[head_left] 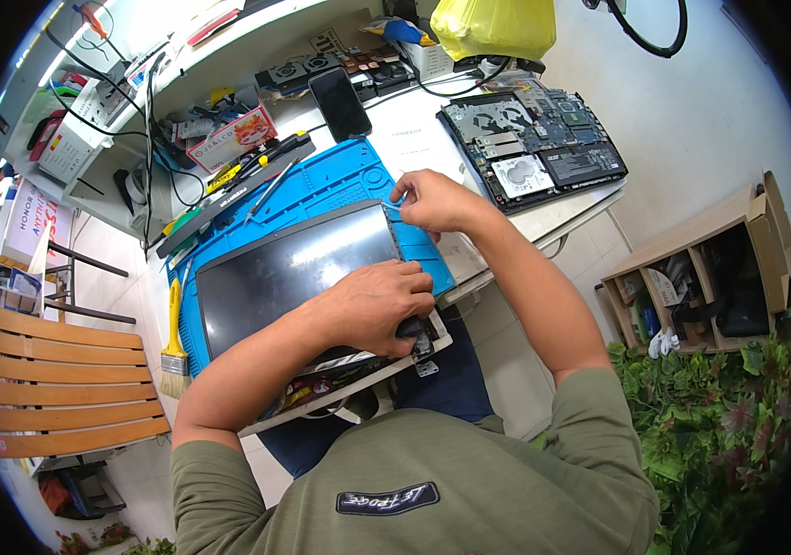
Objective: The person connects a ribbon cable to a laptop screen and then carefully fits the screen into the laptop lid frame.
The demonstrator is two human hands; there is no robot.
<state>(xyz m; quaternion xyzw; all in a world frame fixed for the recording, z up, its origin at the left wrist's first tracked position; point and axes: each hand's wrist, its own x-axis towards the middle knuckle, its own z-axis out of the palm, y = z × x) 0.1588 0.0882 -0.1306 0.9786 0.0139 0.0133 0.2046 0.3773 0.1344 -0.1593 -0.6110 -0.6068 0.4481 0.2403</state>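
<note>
A dark laptop screen (pixel 295 268) lies tilted across a blue repair mat (pixel 338 181), its glossy surface up. My left hand (pixel 379 303) lies over its lower right part, fingers curled round the right edge near the black hinge (pixel 424 346). At the upper right corner of the screen, my right hand (pixel 436 201) is closed in a pinch. Whatever lies between those fingertips is too small to make out. A slim pen-like tool (pixel 271 192) rests on the mat beyond the screen.
An opened laptop base (pixel 539 143) sits at the back right, near a yellow bag (pixel 493 28). A black phone (pixel 340 104) leans behind the mat. A yellow-handled brush (pixel 174 342) lies at the left edge. Screwdrivers and a red-and-white box (pixel 233 137) crowd the back left.
</note>
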